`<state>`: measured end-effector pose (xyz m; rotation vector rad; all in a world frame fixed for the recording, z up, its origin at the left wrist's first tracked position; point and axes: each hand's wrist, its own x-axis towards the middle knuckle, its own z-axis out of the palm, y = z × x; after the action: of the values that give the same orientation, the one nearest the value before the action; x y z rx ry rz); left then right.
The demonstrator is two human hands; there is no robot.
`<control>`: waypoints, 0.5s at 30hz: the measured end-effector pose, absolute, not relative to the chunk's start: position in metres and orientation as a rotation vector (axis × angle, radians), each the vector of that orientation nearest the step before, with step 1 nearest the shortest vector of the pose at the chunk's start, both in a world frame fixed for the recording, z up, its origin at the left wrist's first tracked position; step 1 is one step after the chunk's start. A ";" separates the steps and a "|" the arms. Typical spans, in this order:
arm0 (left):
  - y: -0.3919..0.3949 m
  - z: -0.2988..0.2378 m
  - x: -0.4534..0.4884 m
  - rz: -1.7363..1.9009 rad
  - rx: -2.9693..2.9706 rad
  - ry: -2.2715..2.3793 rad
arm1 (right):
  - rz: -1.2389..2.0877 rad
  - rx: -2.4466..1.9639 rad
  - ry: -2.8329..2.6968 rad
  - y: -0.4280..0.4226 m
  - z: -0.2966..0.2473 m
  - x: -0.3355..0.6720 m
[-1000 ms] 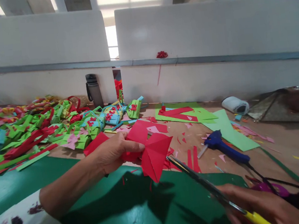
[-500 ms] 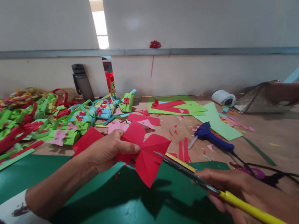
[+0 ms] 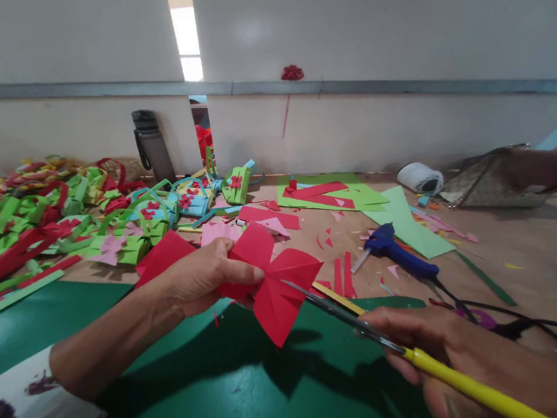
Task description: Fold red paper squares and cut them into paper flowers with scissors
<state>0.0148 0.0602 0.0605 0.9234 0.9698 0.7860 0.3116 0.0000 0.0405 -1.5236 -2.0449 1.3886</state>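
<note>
Between thumb and fingers, my left hand (image 3: 216,276) pinches a red paper flower (image 3: 280,289) with broad pointed petals and crease lines. The flower is held up over a green mat (image 3: 219,390). My right hand (image 3: 439,345) grips yellow-handled scissors (image 3: 340,312) with long metal blades. Their tip lies at the flower near its centre, between two petals on the right. Whether the paper is between the blades I cannot tell. More red paper (image 3: 166,255) shows behind my left wrist.
Folded paper baskets (image 3: 122,247) heap up on the left, near a grey bottle (image 3: 153,146). A blue glue gun (image 3: 399,252) with its black cable lies to the right. Green sheets (image 3: 362,193), red strips (image 3: 348,275), a white roll (image 3: 420,178) and a pouch (image 3: 501,177) are further back.
The scissor tip has moved slightly inward, toward the flower's centre. The view has shifted a little; both hands keep their grips.
</note>
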 end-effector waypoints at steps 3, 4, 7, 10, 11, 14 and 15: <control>0.061 0.059 0.014 0.774 0.941 0.979 | 1.403 -1.535 -2.039 0.000 0.043 0.312; 0.062 0.059 0.014 0.763 0.952 0.971 | 1.407 -1.526 -2.039 0.000 0.044 0.312; 0.063 0.057 0.014 0.756 0.962 0.956 | 1.419 -1.435 -2.072 0.003 0.046 0.309; 0.063 0.057 0.014 0.776 0.950 0.976 | 1.433 -1.382 -2.092 0.006 0.046 0.308; 0.063 0.057 0.014 0.782 0.944 0.983 | 1.448 -1.394 -2.093 0.006 0.046 0.308; 0.062 0.058 0.015 0.787 0.922 0.984 | 1.470 -1.438 -2.099 0.006 0.047 0.309; 0.062 0.058 0.015 0.786 0.916 0.982 | 1.477 -1.446 -2.099 0.006 0.047 0.309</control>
<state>0.0152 0.0619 0.0579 0.9164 0.9819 0.7860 0.3088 0.0059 0.0466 -1.4458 -2.0985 1.4775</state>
